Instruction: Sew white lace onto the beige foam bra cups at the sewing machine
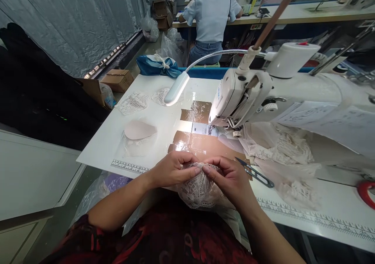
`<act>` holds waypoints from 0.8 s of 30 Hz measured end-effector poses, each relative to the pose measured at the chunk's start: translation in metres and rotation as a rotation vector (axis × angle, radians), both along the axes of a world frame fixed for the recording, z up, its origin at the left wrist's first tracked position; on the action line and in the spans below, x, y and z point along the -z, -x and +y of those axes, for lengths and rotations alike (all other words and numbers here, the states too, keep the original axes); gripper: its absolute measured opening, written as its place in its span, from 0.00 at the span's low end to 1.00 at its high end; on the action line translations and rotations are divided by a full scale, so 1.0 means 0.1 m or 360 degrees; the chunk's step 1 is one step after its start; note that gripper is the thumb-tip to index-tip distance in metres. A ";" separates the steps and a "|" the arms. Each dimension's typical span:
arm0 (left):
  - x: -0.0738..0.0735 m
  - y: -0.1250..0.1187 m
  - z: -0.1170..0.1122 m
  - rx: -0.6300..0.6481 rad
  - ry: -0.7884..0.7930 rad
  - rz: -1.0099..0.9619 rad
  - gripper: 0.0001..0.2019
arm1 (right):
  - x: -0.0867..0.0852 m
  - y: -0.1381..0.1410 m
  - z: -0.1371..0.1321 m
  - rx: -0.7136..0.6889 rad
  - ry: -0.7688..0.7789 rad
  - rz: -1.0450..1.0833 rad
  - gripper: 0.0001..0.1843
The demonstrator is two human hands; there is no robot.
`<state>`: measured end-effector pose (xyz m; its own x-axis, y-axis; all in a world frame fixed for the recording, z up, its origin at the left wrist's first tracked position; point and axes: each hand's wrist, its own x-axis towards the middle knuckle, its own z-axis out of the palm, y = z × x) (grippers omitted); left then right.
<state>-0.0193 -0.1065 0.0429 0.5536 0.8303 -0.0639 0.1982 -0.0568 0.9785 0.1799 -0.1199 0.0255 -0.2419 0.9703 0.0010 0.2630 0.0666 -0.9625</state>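
Observation:
A white lace bra cup (195, 189) hangs at the table's front edge, its scalloped lower border facing me. My left hand (178, 169) pinches its top edge between thumb and fingers. From the other side, my right hand (227, 176) pinches the same edge, the two thumb tips almost meeting. Just right of my right hand lies a pair of thread snips (258, 174), blades toward the hand. Beyond both hands stands the white sewing machine (227, 96), its needle area lit. Brown tape (193, 143) covers part of the table before the needle.
Cream lace pieces (281, 147) are heaped under the machine arm. Lace cups (134, 102) and a smooth beige pad (140, 130) lie at the left. A lamp (177, 88) overhangs the table (102, 139). Red tape (366, 193) sits far right. Another person (211, 18) sits ahead.

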 end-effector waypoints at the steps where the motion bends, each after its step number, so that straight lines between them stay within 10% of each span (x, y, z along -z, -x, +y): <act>1: 0.01 0.00 0.01 0.0031 0.0045 -0.0032 0.10 | 0.00 -0.02 0.01 -0.0034 0.0055 0.0036 0.10; 24: 0.14 -0.26 -0.02 -0.0176 0.0771 -0.0664 0.17 | 0.07 -0.04 0.05 -0.0022 0.0544 0.0647 0.15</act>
<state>0.0069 -0.1084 0.0286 0.5259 0.8149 -0.2438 -0.2248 0.4096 0.8841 0.1835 -0.1146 0.0187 -0.3003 0.9285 -0.2184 -0.1344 -0.2679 -0.9540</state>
